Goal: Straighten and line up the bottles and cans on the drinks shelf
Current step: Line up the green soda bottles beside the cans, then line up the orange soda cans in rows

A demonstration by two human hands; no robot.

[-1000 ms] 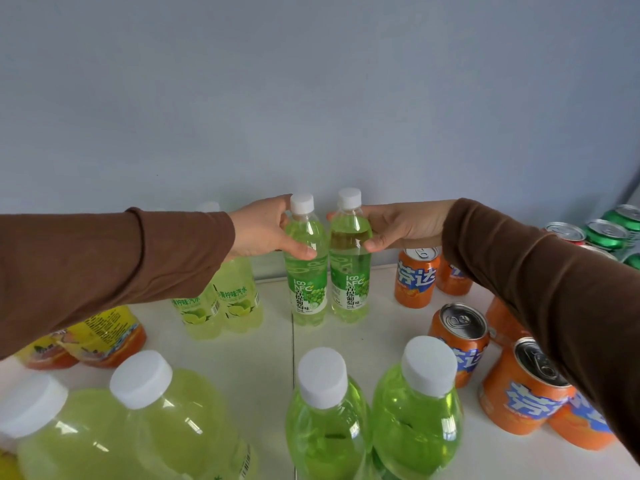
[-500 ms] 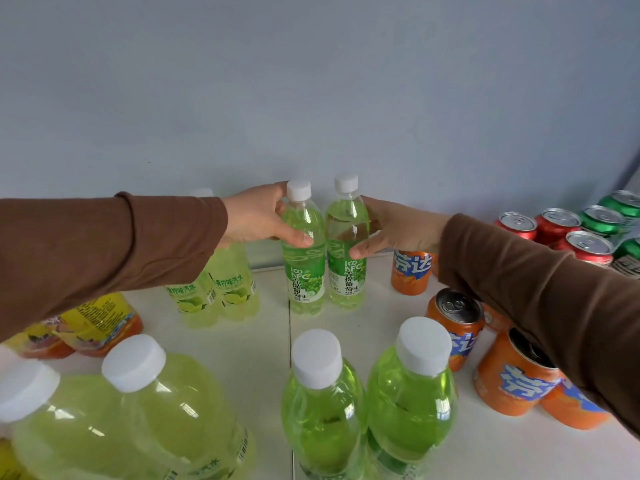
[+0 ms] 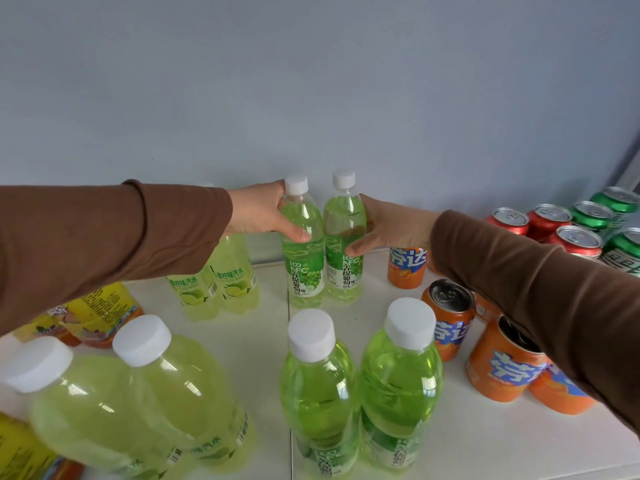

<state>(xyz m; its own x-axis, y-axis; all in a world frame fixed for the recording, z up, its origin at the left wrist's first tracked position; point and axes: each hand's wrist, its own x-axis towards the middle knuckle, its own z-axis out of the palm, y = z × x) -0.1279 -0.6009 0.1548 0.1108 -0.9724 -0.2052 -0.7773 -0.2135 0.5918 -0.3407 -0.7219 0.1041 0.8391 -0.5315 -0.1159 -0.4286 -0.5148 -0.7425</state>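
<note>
I had my left hand (image 3: 258,213) and right hand (image 3: 388,226) each clasping a green grape bottle (image 3: 303,237) at the shelf's (image 3: 485,445) back, squaring the pair; next they needed releasing upright.

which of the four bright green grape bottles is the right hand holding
The back-right grape bottle, nearest the orange cans; the right hand wraps its side.

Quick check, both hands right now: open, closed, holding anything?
Left hand: closed on the left grape bottle, thumb in front.
Right hand: closed on the right grape bottle, thumb in front.
</note>
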